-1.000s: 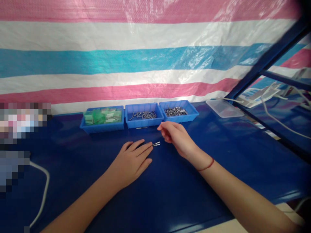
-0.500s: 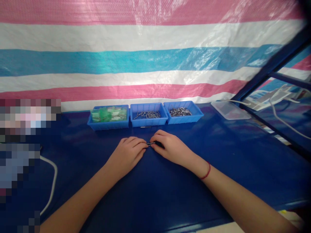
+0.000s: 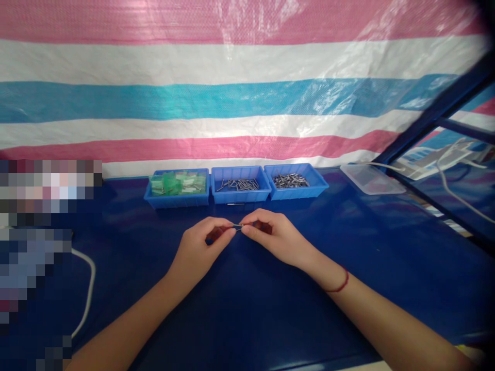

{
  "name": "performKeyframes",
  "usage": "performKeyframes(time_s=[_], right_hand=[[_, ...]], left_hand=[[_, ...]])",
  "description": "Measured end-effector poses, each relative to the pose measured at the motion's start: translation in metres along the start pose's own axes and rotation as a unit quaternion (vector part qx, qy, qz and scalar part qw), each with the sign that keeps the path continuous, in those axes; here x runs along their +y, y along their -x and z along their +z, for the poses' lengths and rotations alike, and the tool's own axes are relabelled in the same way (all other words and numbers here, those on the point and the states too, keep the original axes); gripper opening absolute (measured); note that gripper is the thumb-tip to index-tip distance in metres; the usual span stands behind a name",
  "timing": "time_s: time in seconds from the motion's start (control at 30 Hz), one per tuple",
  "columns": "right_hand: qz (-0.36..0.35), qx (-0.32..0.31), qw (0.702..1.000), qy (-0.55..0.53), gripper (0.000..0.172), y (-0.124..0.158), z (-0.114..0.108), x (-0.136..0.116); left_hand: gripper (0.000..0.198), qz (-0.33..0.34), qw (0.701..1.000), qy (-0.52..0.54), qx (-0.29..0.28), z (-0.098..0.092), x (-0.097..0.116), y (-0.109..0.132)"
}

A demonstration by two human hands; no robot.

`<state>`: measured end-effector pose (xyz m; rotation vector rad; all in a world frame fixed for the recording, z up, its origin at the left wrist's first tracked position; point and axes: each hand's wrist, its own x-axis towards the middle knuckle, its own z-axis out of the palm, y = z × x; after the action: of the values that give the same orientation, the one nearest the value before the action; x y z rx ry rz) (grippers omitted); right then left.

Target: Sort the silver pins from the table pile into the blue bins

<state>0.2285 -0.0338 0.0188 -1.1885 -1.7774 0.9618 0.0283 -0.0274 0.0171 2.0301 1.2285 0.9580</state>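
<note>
In the head view, my left hand (image 3: 201, 245) is closed in a pinch, thumb against fingertips. Facing it, my right hand (image 3: 276, 234) pinches too, its fingertips nearly meeting the left ones. Between them shows a slim metal pin (image 3: 237, 225), mostly covered by the fingers; whether it is one piece or two I cannot tell. Just beyond the hands, a single metal pin (image 3: 235, 204) lies on the blue table (image 3: 247, 309) in front of the middle blue bin (image 3: 240, 196), which holds loose long metal pins (image 3: 243, 184).
The left blue bin (image 3: 178, 201) contains green plastic packets (image 3: 174, 183). Small short metal pieces (image 3: 290, 180) fill part of the right blue bin (image 3: 299, 193). A translucent plastic lid (image 3: 373, 179) lies at back right, near a dark frame. A white cable (image 3: 92, 278) curves at left.
Both hands have turned so that thumbs and fingertips now show pinching, with the fingers arched. The pin stays between them. The whole view has shifted slightly.
</note>
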Motion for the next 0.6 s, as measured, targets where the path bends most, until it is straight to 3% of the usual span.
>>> performKeyframes(time_s=[0.6], right_hand=[[0.073, -0.087, 0.981, -0.159, 0.020, 0.004, 0.002, -0.013]], left_hand=[[0.007, 0.030, 0.998, 0.041, 0.033, -0.001, 0.012, 0.006]])
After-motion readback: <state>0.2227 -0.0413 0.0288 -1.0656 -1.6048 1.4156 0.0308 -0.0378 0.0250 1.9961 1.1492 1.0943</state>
